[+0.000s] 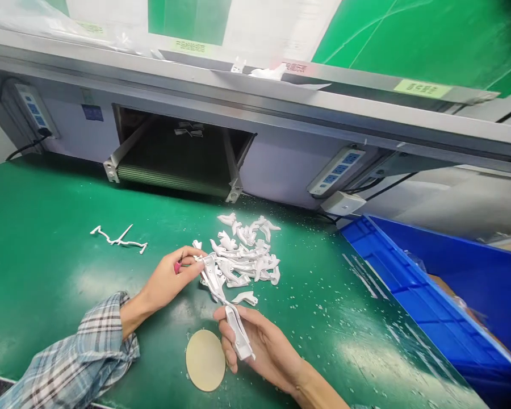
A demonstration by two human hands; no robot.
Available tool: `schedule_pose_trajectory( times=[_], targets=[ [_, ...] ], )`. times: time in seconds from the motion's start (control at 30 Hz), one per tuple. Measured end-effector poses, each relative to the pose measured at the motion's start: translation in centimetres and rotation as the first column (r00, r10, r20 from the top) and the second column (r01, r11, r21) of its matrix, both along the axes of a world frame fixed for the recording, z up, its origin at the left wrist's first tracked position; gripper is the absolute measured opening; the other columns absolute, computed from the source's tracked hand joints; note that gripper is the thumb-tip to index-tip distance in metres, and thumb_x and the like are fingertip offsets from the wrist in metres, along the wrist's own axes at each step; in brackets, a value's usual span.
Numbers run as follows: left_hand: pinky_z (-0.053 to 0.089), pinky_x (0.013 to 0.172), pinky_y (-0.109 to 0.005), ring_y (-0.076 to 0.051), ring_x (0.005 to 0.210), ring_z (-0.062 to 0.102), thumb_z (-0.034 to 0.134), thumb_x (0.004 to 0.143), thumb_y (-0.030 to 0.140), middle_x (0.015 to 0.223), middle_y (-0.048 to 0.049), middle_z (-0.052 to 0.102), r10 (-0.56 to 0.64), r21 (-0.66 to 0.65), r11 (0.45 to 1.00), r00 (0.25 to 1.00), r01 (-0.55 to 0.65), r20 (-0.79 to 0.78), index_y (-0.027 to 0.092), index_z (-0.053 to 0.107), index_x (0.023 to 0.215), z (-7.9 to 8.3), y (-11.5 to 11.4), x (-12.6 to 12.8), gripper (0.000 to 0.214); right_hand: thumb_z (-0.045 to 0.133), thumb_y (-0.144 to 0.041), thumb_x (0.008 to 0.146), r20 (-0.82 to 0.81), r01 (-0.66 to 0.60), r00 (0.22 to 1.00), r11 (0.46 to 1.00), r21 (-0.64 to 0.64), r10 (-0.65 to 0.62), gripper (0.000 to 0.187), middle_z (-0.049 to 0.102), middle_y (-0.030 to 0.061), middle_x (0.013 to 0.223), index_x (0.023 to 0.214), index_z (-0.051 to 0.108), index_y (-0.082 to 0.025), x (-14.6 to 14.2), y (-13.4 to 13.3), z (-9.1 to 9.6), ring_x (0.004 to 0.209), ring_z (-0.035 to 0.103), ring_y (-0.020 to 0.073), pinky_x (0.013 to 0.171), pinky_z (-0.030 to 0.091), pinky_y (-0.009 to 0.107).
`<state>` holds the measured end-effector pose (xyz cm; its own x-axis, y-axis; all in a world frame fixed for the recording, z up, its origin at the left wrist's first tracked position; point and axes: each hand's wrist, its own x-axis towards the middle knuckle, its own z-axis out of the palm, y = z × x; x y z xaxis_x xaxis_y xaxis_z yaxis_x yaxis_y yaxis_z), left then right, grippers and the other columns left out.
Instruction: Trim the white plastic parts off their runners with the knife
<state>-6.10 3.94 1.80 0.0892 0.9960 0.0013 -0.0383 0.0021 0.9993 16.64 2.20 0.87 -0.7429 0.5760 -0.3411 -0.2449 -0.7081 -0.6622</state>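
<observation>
Hiding a pink-handled tool (177, 267), the left hand (170, 279)

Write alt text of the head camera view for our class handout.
Two bare hands work over a green workbench: the left hand pinches a small pink-handled tool, and the right hand holds a long white plastic part. A pile of similar white parts lies beside them, near a blue bin.

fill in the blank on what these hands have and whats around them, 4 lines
The small cutters in the left hand have a ____ grip.
The sleeve on that arm has a ____ pattern.
The right hand holds a ____ plastic part.
The crate at the right of the view is ____.

Missing words: pink, plaid, white, blue.
</observation>
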Motion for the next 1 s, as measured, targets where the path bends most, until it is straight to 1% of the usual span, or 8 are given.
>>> schedule_pose_trajectory(
  times=[0.13, 0.23, 0.37, 0.43, 0.63, 0.73, 0.83, 1.0],
  targets=[
    [0.025, 0.044, -0.022, -0.005, 0.046, 0.03, 0.059, 0.093, 0.055, 0.09, -0.0053, 0.073, 0.036, -0.066, 0.997, 0.996, -0.03, 0.082, 0.016, 0.05, 0.134, 0.4, -0.1, 2.3, 0.057, 0.074, -0.048, 0.087, 0.064, 0.077, 0.994, 0.984, 0.162, -0.088, 0.039, 0.058, -0.0005, 0.075, 0.105, 0.064, -0.016, 0.5, 0.1, -0.5, 0.061, 0.063, 0.0139, 0.057, 0.049, 0.026],
    [0.032, 0.048, -0.022, -0.006, 0.05, 0.039, 0.063, 0.091, 0.052, 0.104, -0.0098, 0.073, -0.003, -0.059, 0.998, 0.997, 0.007, 0.08, 0.016, 0.053, 0.132, 0.0, -0.6, 3.9, 0.056, 0.074, -0.051, 0.087, 0.248, 0.056, 0.956, 0.926, 0.374, -0.158, 0.043, 0.065, 0.0004, 0.07, 0.11, 0.057, -0.019, 0.4, -0.2, -1.0, 0.059, 0.062, 0.0151, 0.057, 0.045, 0.026],
    [0.038, 0.054, -0.022, -0.006, 0.056, 0.047, 0.074, 0.082, 0.036, 0.115, -0.0075, 0.07, 0.023, -0.044, 0.999, 0.999, -0.024, -0.023, 0.018, 0.058, 0.127, -1.0, -1.0, 4.7, 0.051, 0.075, -0.048, 0.086, 0.398, -0.011, 0.882, 0.834, 0.552, -0.251, 0.037, 0.069, 0.0024, 0.088, 0.109, 0.06, -0.022, 0.1, -0.7, -1.0, 0.074, 0.065, 0.0186, 0.07, 0.049, 0.031],
    [0.04, 0.054, -0.021, -0.007, 0.059, 0.052, 0.074, 0.082, 0.033, 0.112, -0.0072, 0.07, 0.015, -0.073, 0.997, 1.0, -0.014, 0.015, 0.018, 0.057, 0.127, -1.3, -0.9, 4.5, 0.051, 0.072, -0.049, 0.089, 0.402, -0.04, 0.889, 0.838, 0.545, -0.219, 0.04, 0.072, 0.0046, 0.095, 0.116, 0.06, -0.022, 0.2, -0.8, -0.9, 0.078, 0.066, 0.0202, 0.076, 0.05, 0.034],
    [0.052, 0.067, -0.025, -0.014, 0.075, 0.067, 0.074, 0.08, 0.029, 0.103, -0.0078, 0.073, -0.004, -0.113, 0.993, 0.997, 0.013, 0.075, 0.015, 0.053, 0.126, -1.6, 0.2, 3.2, 0.052, 0.056, -0.048, 0.1, 0.196, -0.054, 0.981, 0.961, 0.272, -0.001, 0.039, 0.075, 0.013, 0.105, 0.122, 0.065, -0.016, 0.6, -0.4, -0.6, 0.096, 0.07, 0.0243, 0.093, 0.048, 0.04],
    [0.051, 0.07, -0.026, -0.015, 0.077, 0.066, 0.07, 0.083, 0.025, 0.102, -0.0061, 0.073, -0.009, -0.059, 0.998, 0.994, 0.002, -0.107, 0.017, 0.056, 0.124, -1.9, 0.4, 2.7, 0.044, 0.063, -0.041, 0.098, 0.143, -0.062, 0.989, 0.983, 0.171, 0.038, 0.035, 0.075, 0.0134, 0.108, 0.122, 0.068, -0.016, 0.5, -0.3, -0.2, 0.099, 0.068, 0.0232, 0.097, 0.046, 0.039],
    [0.051, 0.077, -0.03, -0.019, 0.085, 0.067, 0.063, 0.089, 0.023, 0.099, -0.0027, 0.074, 0.0, 0.042, 0.999, 0.915, 0.019, -0.403, 0.023, 0.056, 0.13, -2.3, 0.4, 2.2, 0.042, 0.065, -0.041, 0.096, 0.104, -0.051, 0.994, 0.992, 0.114, 0.039, 0.037, 0.074, 0.0135, 0.106, 0.122, 0.069, -0.015, 0.3, -0.4, 0.1, 0.09, 0.067, 0.0211, 0.088, 0.047, 0.036],
    [0.053, 0.082, -0.035, -0.023, 0.091, 0.07, 0.057, 0.095, 0.031, 0.126, -0.0052, 0.068, 0.091, 0.167, 0.985, 0.745, 0.027, -0.66, 0.031, 0.045, 0.147, -3.0, 0.4, 1.6, 0.053, 0.062, -0.048, 0.097, 0.224, 0.013, 0.973, 0.974, 0.225, -0.064, 0.04, 0.073, 0.0092, 0.093, 0.119, 0.069, -0.016, 0.4, -0.2, -0.6, 0.075, 0.061, 0.0168, 0.073, 0.045, 0.031]
  ],
)
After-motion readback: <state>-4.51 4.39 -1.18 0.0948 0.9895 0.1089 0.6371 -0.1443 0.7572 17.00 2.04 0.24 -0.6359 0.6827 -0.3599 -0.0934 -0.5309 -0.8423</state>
